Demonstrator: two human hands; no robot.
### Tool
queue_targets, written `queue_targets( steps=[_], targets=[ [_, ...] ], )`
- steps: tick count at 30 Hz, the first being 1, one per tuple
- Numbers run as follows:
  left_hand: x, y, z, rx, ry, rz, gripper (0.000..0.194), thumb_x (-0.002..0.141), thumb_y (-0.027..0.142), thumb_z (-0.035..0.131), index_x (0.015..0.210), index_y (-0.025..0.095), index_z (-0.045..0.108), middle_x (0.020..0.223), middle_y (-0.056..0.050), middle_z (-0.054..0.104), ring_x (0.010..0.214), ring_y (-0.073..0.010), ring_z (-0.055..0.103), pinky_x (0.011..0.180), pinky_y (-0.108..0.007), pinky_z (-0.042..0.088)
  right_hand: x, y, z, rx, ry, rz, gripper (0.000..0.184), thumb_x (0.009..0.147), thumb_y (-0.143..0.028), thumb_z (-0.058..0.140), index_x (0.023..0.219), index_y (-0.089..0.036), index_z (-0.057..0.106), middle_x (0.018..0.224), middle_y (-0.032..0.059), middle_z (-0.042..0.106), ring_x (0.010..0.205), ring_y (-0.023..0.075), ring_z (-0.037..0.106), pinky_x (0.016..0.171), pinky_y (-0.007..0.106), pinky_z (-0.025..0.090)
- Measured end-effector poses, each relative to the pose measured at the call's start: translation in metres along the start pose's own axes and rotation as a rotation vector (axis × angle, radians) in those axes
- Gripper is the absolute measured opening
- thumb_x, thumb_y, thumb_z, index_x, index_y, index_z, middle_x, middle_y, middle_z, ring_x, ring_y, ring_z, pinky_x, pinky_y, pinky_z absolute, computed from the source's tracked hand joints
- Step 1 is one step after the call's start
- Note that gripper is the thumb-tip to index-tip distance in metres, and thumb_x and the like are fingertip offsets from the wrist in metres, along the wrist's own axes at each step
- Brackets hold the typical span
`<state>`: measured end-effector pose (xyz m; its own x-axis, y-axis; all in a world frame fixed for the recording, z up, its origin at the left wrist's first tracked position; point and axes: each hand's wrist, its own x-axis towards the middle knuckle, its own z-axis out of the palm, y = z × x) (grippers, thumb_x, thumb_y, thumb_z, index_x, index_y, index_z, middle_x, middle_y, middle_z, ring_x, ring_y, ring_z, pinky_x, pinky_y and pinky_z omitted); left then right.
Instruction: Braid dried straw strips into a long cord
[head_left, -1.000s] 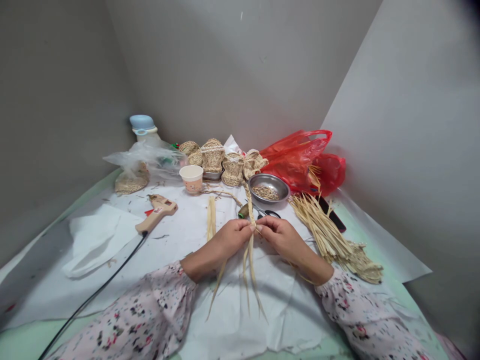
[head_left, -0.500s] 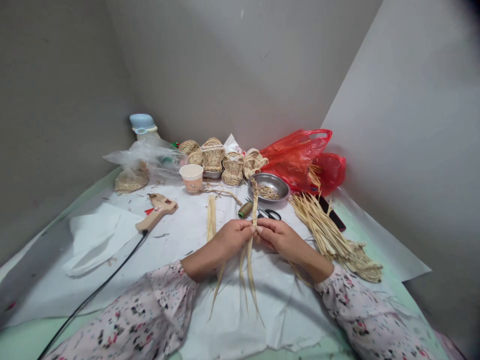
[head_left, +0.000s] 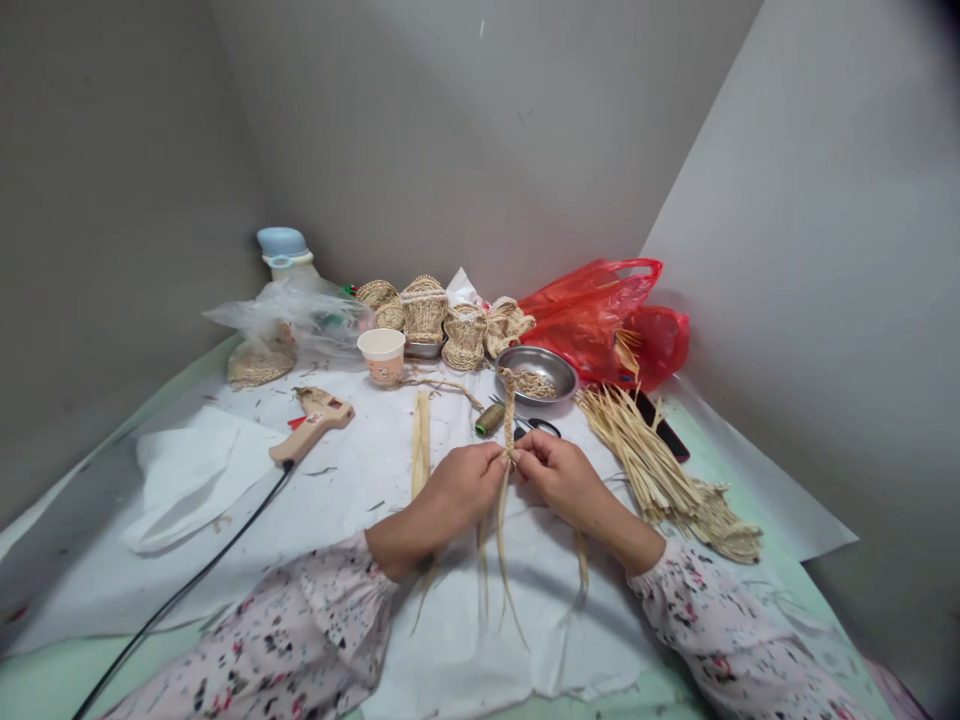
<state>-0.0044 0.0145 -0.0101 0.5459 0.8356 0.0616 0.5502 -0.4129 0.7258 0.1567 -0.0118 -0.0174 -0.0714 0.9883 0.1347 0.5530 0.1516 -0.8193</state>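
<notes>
A narrow straw braid (head_left: 509, 412) stands up from between my fingertips, its plaited part pointing away from me. Loose strands (head_left: 504, 570) hang from its lower end toward the table's near side. My left hand (head_left: 469, 480) pinches the braid's base from the left. From the other side my right hand (head_left: 559, 475) pinches the same spot, the two thumbs nearly touching. Just beyond my hands lie black-handled scissors (head_left: 546, 428) and a spool of thread (head_left: 490, 419). Flat straw strips (head_left: 421, 440) lie left of the braid, partly under my left forearm.
A glue gun (head_left: 319, 425) with a black cord lies at left, near a paper cup (head_left: 383, 357). Behind are woven straw pieces (head_left: 425, 310), a metal bowl (head_left: 551, 375) and a red plastic bag (head_left: 592, 315). A straw bundle (head_left: 645, 450) lies at right, beside a dark phone (head_left: 664, 425).
My hands still pinch the braid at nearly the same place. The loose strands have shifted, and one now hangs beneath my right wrist. My right fingers have moved slightly.
</notes>
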Motion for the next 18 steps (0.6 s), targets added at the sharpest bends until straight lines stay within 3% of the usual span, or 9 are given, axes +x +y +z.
queue_targets(
  steps=[5,11,15,18],
  targets=[
    [-0.007,0.003,0.0,0.271,0.09,0.057,0.032,0.091,0.033,0.03,0.076,0.02,0.054,0.069,-0.002,0.058,0.064,-0.0167,0.053,0.059,-0.026,0.032,0.001,0.0,0.0,-0.001,0.021,0.004,0.015,0.081,-0.026,0.049,0.07,-0.019,0.056,0.06,-0.002,0.058,0.055,0.0121,0.048,0.055,0.024,0.036],
    [-0.012,0.011,-0.003,0.479,0.169,0.03,0.032,0.092,0.034,0.029,0.083,0.019,0.056,0.08,-0.007,0.063,0.07,-0.0197,0.058,0.061,-0.027,0.033,0.0,-0.002,0.002,0.035,0.039,0.007,0.013,0.081,-0.026,0.05,0.07,-0.02,0.055,0.06,-0.0019,0.057,0.055,0.0125,0.049,0.055,0.024,0.035],
    [-0.014,0.019,-0.003,0.466,0.188,-0.011,0.032,0.092,0.033,0.029,0.085,0.018,0.056,0.077,-0.008,0.063,0.066,-0.0199,0.057,0.059,-0.028,0.032,-0.001,-0.005,0.003,0.029,0.044,0.002,0.014,0.082,-0.026,0.049,0.071,-0.02,0.055,0.06,-0.0022,0.057,0.056,0.0123,0.049,0.056,0.024,0.036],
    [-0.012,0.024,-0.002,0.287,0.147,-0.074,0.032,0.091,0.031,0.029,0.078,0.018,0.055,0.07,-0.005,0.061,0.064,-0.0191,0.056,0.058,-0.027,0.032,-0.001,-0.005,0.003,0.053,0.055,0.001,0.014,0.082,-0.026,0.048,0.071,-0.02,0.055,0.061,-0.0022,0.058,0.056,0.0122,0.05,0.055,0.024,0.036]
  ],
)
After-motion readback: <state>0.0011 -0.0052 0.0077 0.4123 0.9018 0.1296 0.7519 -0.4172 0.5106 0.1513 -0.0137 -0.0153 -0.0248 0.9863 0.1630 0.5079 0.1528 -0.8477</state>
